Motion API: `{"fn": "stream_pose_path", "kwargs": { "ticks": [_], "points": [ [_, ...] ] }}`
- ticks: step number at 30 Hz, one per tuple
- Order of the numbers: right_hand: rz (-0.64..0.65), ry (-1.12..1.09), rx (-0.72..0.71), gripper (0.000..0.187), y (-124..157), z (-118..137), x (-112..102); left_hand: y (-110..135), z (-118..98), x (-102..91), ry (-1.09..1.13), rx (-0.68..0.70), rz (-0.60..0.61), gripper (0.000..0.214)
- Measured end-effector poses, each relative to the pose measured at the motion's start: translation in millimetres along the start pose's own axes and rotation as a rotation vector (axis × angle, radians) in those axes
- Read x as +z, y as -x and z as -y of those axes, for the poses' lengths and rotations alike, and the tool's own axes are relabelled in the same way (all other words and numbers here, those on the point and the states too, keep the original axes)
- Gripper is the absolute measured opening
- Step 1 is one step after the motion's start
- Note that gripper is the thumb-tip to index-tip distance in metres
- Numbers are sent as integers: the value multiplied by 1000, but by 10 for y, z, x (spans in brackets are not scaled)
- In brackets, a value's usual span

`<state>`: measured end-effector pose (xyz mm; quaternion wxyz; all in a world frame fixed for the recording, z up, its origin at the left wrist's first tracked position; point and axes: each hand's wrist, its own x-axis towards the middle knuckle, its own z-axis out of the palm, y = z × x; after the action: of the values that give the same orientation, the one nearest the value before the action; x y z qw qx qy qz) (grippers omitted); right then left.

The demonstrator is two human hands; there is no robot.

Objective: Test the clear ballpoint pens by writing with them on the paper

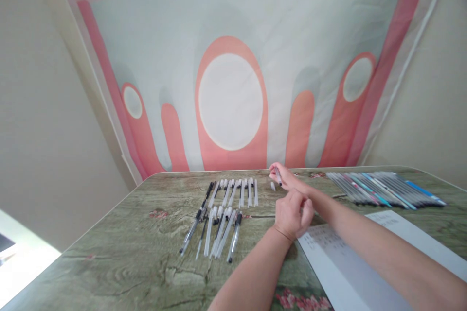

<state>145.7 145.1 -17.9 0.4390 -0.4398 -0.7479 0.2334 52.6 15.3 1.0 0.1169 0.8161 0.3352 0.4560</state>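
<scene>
At the back edge of the table, my right hand [286, 177] is closed on a slim, clear pen piece [278, 175] with a dark lower end. A small whitish cap [273, 186] lies just left of it. My left hand [294, 214] is nearer to me, its fingers curled in beside my right forearm; whatever they may hold is hidden. To the left, a row of clear pen barrels [233, 193] with white and black ends lies on the wood. Closer in are more frosted barrels [221, 238], a clear pen [235, 235] with a black grip, and another black-and-clear pen [189, 233].
On the right lies a wide row of grey pens [379, 189], with some blue, teal and pink ones among them. A white sheet with writing [386, 252] sits partly beneath my right forearm. The wood-patterned table [120, 252] meets a printed backdrop [229, 97] behind.
</scene>
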Motion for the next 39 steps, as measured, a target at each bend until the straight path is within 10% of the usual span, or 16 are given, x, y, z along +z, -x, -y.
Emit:
{"fn": "stream_pose_path", "kwargs": {
  "ticks": [8,18,39],
  "points": [
    [-85,-357,199,32,647,168,-454,-96,286,78,285,-329,-277,23],
    [-183,-776,393,37,1025,163,-466,-66,239,114,273,-186,-95,20],
    [-253,-793,400,32,1080,189,-412,-67,267,95,155,-201,-73,18]
  ]
}}
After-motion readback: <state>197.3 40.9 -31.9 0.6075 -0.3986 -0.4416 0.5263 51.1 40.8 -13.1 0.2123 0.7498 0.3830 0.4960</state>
